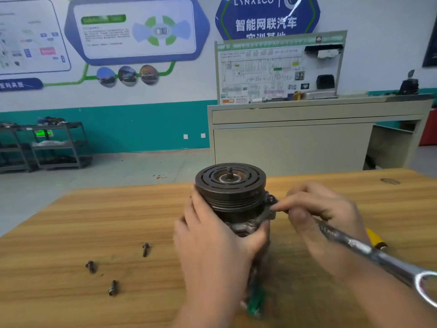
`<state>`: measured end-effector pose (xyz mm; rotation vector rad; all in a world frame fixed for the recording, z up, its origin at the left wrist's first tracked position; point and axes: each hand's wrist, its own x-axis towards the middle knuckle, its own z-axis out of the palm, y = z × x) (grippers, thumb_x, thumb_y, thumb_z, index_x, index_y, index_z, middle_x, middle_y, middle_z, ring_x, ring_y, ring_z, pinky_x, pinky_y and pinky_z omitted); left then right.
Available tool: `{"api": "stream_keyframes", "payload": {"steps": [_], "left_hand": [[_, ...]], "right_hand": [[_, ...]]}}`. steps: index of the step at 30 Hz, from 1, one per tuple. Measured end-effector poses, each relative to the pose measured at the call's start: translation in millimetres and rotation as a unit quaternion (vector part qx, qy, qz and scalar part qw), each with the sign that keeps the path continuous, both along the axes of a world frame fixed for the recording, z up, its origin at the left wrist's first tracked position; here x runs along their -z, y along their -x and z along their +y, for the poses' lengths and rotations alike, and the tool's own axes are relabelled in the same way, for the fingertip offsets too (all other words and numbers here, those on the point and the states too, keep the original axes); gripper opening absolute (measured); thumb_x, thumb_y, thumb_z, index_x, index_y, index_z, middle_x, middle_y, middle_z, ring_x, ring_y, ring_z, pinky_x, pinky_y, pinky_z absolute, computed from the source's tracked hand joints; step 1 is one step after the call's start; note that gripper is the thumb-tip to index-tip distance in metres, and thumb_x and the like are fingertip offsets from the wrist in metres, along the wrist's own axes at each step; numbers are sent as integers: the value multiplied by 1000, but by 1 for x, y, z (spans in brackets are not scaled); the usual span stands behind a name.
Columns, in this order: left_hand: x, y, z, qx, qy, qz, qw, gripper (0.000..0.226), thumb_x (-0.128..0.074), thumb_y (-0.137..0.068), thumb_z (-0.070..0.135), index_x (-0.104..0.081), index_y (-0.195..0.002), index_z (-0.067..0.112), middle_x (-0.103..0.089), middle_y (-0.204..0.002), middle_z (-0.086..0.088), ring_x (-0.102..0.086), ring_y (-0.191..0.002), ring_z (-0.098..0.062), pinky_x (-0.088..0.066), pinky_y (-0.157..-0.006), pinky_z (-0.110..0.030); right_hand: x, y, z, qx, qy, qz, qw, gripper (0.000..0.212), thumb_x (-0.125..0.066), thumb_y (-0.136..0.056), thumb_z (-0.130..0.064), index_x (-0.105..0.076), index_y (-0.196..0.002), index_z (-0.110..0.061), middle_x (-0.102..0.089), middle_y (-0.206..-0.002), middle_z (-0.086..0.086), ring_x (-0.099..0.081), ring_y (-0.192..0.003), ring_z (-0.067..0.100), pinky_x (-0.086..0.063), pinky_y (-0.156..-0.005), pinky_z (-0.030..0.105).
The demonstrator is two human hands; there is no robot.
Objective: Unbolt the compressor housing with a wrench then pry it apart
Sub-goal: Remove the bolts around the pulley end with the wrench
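Compressor (233, 200): is being stood upright on the wooden table (71, 221), near its far edge, with the grooved black pulley (230, 183) uppermost and a threaded shaft end showing at the pulley's centre.
Housing (246, 224): the grey cast body is being seen just below the pulley; its lower part is being hidden behind the left hand.
Left hand (212, 242): is being wrapped round the housing from the 9 o'clock side, fingers curled against the body and thumb lying across its near face.
Right hand (319, 216): is being held at the 3 o'clock side of the compressor, with fingers curled round the head end of the wrench (369, 252); the forefinger tip is being laid against the flange.
Wrench position: the chrome shank is being run from the flange toward 4 o'clock, its ring end reaching the picture's right edge; the working end is being covered by the fingers.
Flange bolt (269, 198): a dark bolt head is being seen at the housing's 3 o'clock ear, beside the fingertips; whether the wrench is seated on it cannot be told.
Loose bolts: three are being left lying on the table at 8 o'clock of the compressor, well apart from it (145, 249), (90, 266), (113, 288).
Yellow-handled tool (376, 239): is being partly hidden behind the wrench and right hand; its kind cannot be told.
Green part (254, 301): is being seen blurred at the compressor's near foot.
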<state>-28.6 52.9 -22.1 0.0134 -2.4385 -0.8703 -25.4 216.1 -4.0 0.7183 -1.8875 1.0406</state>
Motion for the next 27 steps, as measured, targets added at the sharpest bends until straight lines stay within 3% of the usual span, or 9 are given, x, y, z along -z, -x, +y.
{"api": "stream_keyframes", "payload": {"steps": [2,4,6,9,13,16,20,23,27], "left_hand": [[1,-14,22,-36,-1,-23,999,126,-56,-49,78,-32,-141,-4,-55,-126,-21,-52,-105,-42,-45,-87,-54],[1,-16,34,-68,-8,1,998,127,-61,-52,74,-28,-142,-8,-51,-129,-28,-50,-107,-47,-43,-88,-59],[5,-15,35,-84,-30,27,996,127,-62,-54,71,-23,-144,-9,-44,-135,-31,-47,-112,-50,-39,-92,-61],[12,-18,27,-75,-65,51,994,124,-55,-58,72,-12,-149,-1,-33,-146,-26,-34,-123,-43,-29,-101,-59],[11,-18,17,-42,-124,66,989,120,-55,-57,70,-10,-152,14,-29,-151,-13,-20,-125,-23,-21,-105,-51],[6,-18,16,-44,-138,60,988,119,-58,-53,68,-14,-152,19,-30,-151,-8,-20,-128,-23,-19,-105,-47],[5,-17,12,-17,-150,51,987,122,-59,-52,70,-9,-152,22,-28,-153,-4,-19,-139,-23,-17,-110,-47],[6,-15,8,28,-176,74,981,123,-65,-52,67,-9,-152,22,-31,-151,-3,-23,-139,-20,-21,-112,-40],[4,-12,0,60,-188,63,978,127,-68,-49,70,-2,-150,32,-29,-148,-2,-23,-134,-15,-26,-107,-35]], "right_hand": [[3,3,-4,-15,88,-40,995,68,-31,-89,-71,-73,-78,-19,-61,-89,-12,-61,-80,5,-45,-60,13],[6,8,-7,-33,203,-89,975,76,-33,-84,-77,-71,-71,-12,-67,-86,-11,-62,-66,5,-46,-50,16],[8,14,-7,-54,306,-122,943,71,-45,-76,-80,-68,-57,-16,-69,-77,-1,-62,-54,13,-45,-43,23],[9,18,-3,-67,361,-149,918,52,-64,-68,-72,-69,-61,-20,-71,-72,6,-67,-54,18,-53,-50,25],[11,18,0,-30,350,-122,928,19,-70,-79,-40,-71,-70,-24,-73,-70,4,-71,-57,18,-56,-56,26],[10,17,-5,-1,343,-90,935,23,-67,-79,-36,-66,-66,-17,-71,-65,1,-70,-53,16,-56,-52,24],[9,15,-15,53,277,-37,959,34,-67,-82,-36,-57,-61,-11,-65,-56,4,-68,-52,18,-57,-53,39],[1,13,-20,127,121,43,984,47,-65,-89,-32,-47,-55,-4,-53,-52,4,-55,-50,16,-44,-50,33],[-6,10,-36,211,-22,113,971,38,-61,-89,-13,-42,-57,-13,-38,-56,-2,-34,-51,13,-26,-49,15]]}}
